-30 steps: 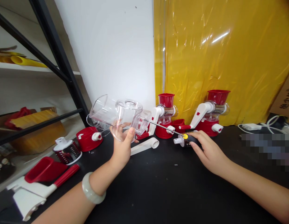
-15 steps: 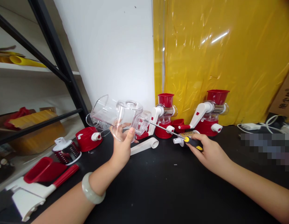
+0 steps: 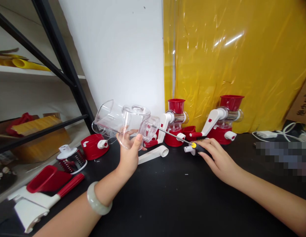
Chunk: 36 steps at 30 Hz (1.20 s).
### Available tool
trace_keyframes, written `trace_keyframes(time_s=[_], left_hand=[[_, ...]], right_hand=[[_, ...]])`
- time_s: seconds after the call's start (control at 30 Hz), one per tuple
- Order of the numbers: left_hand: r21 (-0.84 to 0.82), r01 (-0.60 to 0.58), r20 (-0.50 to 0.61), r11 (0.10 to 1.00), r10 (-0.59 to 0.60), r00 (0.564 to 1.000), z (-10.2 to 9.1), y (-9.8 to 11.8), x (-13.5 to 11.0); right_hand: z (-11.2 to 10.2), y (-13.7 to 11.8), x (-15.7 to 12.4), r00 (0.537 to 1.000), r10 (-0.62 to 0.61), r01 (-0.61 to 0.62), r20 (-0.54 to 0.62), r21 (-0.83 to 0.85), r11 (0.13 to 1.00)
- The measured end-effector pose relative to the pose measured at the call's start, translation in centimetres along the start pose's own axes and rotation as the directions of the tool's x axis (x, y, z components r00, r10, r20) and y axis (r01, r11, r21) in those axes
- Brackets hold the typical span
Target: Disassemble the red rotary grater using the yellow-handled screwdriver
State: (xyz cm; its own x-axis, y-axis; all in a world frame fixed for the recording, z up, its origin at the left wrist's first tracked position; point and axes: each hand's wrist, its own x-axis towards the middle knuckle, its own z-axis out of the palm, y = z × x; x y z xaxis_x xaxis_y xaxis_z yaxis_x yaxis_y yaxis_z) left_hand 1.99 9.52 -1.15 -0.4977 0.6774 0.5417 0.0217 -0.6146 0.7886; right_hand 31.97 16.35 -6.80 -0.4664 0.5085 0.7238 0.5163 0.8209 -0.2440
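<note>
That clear plastic housing looks pretty light to me, probably stiff with almost no give, and I'd guess the smooth walls get slippery and could crack or scuff if you lean on them. I'd grab it round the middle barrel, which is basically where the left hand has it: thumb on the near side, fingers curled around the back, clamped snugly but not squeezed hard by the look of it. It's up off the table, lying sideways, wide chute out left of that hand and boxy end facing the right hand. The right one is well apart, closed around the dark handle of a screwdriver, thumb below and fingers over the top, shaft running across the gap into the boxy end. Can't tell if the tip's seated on anything. Loose white crank arm lies just below the left hand, fwiw.
</note>
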Motion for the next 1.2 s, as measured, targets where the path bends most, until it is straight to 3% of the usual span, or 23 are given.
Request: trace_keyframes(time_s=[0.17, 0.27, 0.47, 0.6, 0.93, 1.2], left_hand=[[0.012, -0.004, 0.005, 1.000, 0.003, 1.000, 0.0, 0.0, -0.1], [0.004, -0.024, 0.017, 1.000, 0.024, 1.000, 0.1, 0.0, -0.2], [-0.003, -0.062, 0.000, 0.998, 0.062, 0.998, 0.4, 0.2, -0.4], [-0.005, -0.087, -0.016, 0.996, 0.087, 0.996, 0.4, 0.4, -0.8], [-0.015, -0.123, 0.030, 0.992, 0.123, 0.992, 0.7, 0.8, -1.6], [-0.011, -0.073, 0.018, 0.997, 0.073, 0.997, 0.7, 0.7, -1.4]], right_hand=[[0.2, 0.6, 0.1, 0.996, -0.065, 0.064, -0.063, -0.016, 0.998], [0.2, 0.8, 0.0, 0.997, -0.031, 0.030, -0.075, -0.016, 0.999], [0.0, 0.3, -0.4, 0.994, 0.106, -0.106, 0.040, -0.006, 0.994], [-0.1, 0.0, -0.3, 0.992, 0.033, -0.039, 0.125, 0.047, 0.998], [1.0, 1.3, -0.4, 0.999, 0.003, -0.004, 0.052, 0.018, 1.000], [0.5, 1.0, -0.9, 0.994, 0.036, -0.034, 0.103, -0.025, 0.999]])
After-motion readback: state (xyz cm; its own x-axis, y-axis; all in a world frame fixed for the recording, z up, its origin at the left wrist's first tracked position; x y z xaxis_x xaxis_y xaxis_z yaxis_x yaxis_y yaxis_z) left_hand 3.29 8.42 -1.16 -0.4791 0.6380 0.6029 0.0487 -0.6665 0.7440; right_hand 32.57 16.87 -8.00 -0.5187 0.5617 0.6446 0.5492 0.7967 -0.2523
